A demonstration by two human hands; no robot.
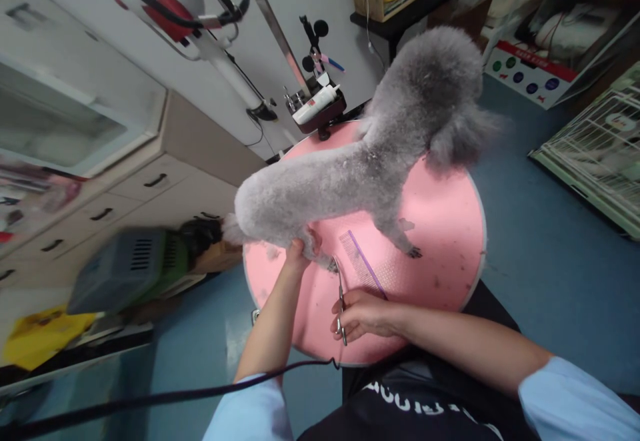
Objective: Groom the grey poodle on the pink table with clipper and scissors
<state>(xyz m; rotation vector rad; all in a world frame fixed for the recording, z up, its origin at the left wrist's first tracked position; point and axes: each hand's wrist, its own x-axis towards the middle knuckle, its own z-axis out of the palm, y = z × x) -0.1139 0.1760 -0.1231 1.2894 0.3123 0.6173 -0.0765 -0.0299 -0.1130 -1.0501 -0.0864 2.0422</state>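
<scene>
A grey, closely clipped dog (310, 181) stands on a round pink grooming table (445, 228), its head at the upper right. My left hand (301, 249) is closed around the dog's hind leg; some of its fingers are hidden behind the leg. In my right hand (361, 316) is a pair of scissors (341, 291), thumb and fingers at the handles. The blades point away from me, and their tips are beside the hind paw (331, 266). A purple-backed comb (367, 264) lies on the table just beyond my right hand.
At the table's far edge a tool tray (320, 109) holds a white tube and other tools. Drawers (145, 184) and a grey-green pet carrier (130, 268) are on the left. A wire cage (600, 141) stands at right. A dark cord (175, 398) crosses the lower left.
</scene>
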